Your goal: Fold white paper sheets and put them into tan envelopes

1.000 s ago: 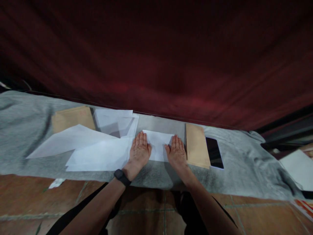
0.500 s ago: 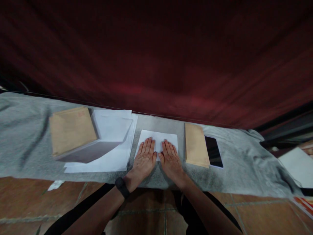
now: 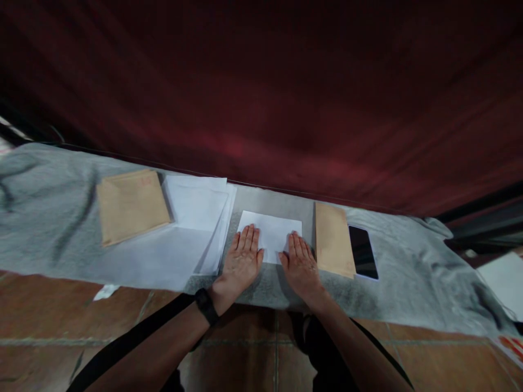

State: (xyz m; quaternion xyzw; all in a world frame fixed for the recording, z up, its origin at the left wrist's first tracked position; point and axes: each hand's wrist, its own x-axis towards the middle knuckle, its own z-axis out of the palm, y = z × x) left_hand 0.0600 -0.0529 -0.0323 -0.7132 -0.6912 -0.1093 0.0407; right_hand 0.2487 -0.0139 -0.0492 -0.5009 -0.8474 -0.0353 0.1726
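Note:
A folded-looking white sheet of paper [image 3: 278,231] lies flat on the grey cloth in front of me. My left hand [image 3: 241,255] rests palm down over its left side, fingers stretched out and thumb apart. On its right edge lies my right hand [image 3: 301,262], also flat with the fingers extended. Neither hand grips anything. Left of my left hand is a stack of larger white sheets [image 3: 196,209], its top sheet partly bent up. A pile of brown envelopes [image 3: 133,207] sits on the stack's left side. Close to my right hand is another brown envelope pile [image 3: 334,239].
A phone [image 3: 363,251] with a dark screen lies just right of the envelopes. The grey cloth [image 3: 412,272] covers the long surface, with a dark red curtain [image 3: 261,109] behind it. A white scrap [image 3: 106,292] shows near the front edge, above floor tiles [image 3: 241,348].
My hands have spread apart across the white paper, the right one moving outward to its edge. The larger top sheet by the envelopes has settled lower. The whole view has shifted slightly.

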